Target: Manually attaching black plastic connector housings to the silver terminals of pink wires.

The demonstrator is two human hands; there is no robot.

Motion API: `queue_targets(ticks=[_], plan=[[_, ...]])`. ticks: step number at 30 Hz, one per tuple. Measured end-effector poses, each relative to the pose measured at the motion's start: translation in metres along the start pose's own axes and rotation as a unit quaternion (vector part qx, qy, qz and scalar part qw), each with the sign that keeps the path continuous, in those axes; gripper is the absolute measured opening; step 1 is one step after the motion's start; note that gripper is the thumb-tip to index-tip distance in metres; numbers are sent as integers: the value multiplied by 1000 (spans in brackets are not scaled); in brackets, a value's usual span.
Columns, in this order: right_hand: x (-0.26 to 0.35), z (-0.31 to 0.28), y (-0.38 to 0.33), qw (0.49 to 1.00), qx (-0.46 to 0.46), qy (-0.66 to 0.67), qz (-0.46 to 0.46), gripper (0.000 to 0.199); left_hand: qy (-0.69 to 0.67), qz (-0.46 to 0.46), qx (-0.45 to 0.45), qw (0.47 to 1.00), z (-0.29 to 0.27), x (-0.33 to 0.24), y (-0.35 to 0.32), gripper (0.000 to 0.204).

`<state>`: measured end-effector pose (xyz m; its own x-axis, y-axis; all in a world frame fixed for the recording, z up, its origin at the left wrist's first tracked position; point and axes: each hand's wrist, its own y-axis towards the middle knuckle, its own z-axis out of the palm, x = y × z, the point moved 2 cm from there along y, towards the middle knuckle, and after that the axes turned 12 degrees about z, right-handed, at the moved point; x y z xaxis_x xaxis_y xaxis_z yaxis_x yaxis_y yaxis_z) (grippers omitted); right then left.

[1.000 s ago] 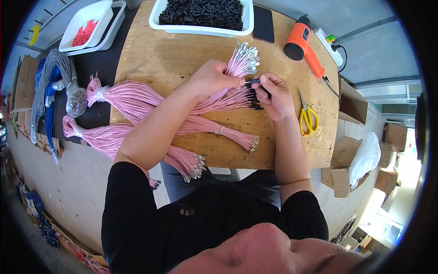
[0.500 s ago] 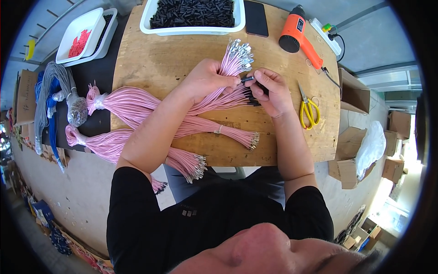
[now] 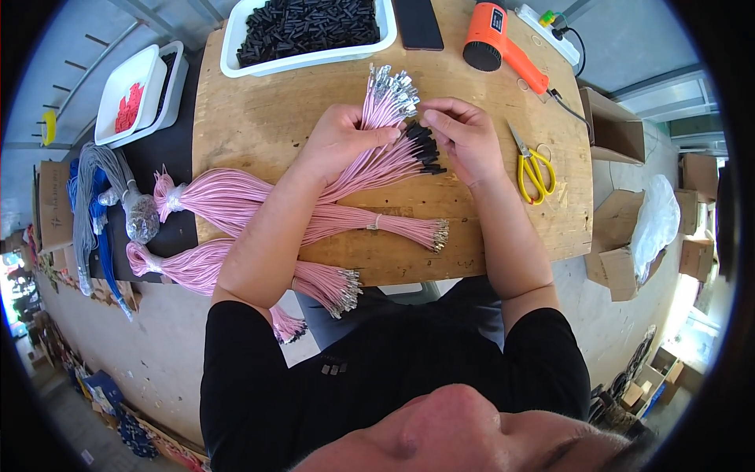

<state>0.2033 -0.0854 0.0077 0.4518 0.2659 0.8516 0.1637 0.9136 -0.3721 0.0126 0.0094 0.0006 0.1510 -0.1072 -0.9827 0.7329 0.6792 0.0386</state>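
Note:
My left hand (image 3: pixel 342 140) is closed around a bundle of pink wires (image 3: pixel 381 115), whose bare silver terminals (image 3: pixel 393 90) fan out above the fist. Beneath it, other pink wires end in black sleeves (image 3: pixel 425 148), lying between my two hands. My right hand (image 3: pixel 465 140) is beside the terminals, its thumb and forefinger drawn together; whatever they pinch is too small or hidden to make out. Two more pink wire bundles stretch under and past my left forearm: one with a tied end (image 3: pixel 409 226), the other with silver tips (image 3: pixel 340 293) at the table's near edge.
A white tray (image 3: pixel 228 59) of black sleeves stands at the back beside a dark phone (image 3: pixel 418 23). An orange heat gun (image 3: pixel 503 47), a power strip (image 3: pixel 550 35) and yellow-handled scissors (image 3: pixel 535 175) lie rightward. Left are white trays with red pieces (image 3: pixel 129 108) and grey cables (image 3: pixel 106 169).
The black sleeve between my hands no longer shows there. My right fingers have moved up from the wires to beside the terminals. The whole view has shifted slightly.

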Motion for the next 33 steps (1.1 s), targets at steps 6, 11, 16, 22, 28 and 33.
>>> queue_targets(ticks=[6,11,16,22,28,33], plan=[[-4,5,-1,999,41,-7,7,22,34,-4,13,999,3,1,2,21],[-5,7,0,996,54,-65,-43,20,26,-13,7,1000,2,2,1,20],[-6,2,1,986,34,-140,-80,13,-27,-25,-14,999,2,1,1,19],[0,7,-6,988,21,-143,-46,10,-34,-19,-20,999,4,1,1,15],[3,-15,6,990,78,95,64,18,2,-9,-15,1000,3,6,3,15],[-1,-27,16,951,-36,300,65,24,-22,-31,-52,998,2,6,4,13]])
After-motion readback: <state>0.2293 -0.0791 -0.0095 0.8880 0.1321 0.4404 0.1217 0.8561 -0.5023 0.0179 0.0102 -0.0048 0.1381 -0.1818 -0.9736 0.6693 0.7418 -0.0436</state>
